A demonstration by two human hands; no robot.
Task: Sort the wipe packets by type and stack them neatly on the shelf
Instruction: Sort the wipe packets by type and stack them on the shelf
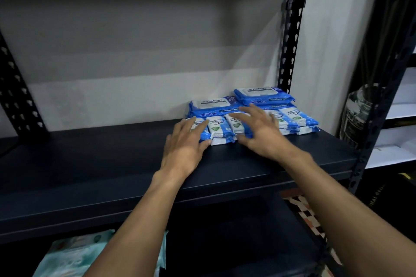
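Large blue "antabax" wipe packets lie at the back right of the dark shelf (90,164): one flat pack (211,105) and a taller stack (263,95) beside the right post. In front of them runs a row of small blue-and-white wipe packets (219,130), stacked in low piles, with more at the right end (297,119). My left hand (186,144) rests with straight fingers on the leftmost small packets. My right hand (256,130) hovers over or touches the middle small packets, fingers spread. Neither hand grips anything.
Pale teal wipe packets (74,256) lie on the lower shelf at bottom left, partly behind my left arm. A perforated black post (290,47) bounds the shelf on the right. A dark patterned bottle (358,114) stands on the neighbouring rack.
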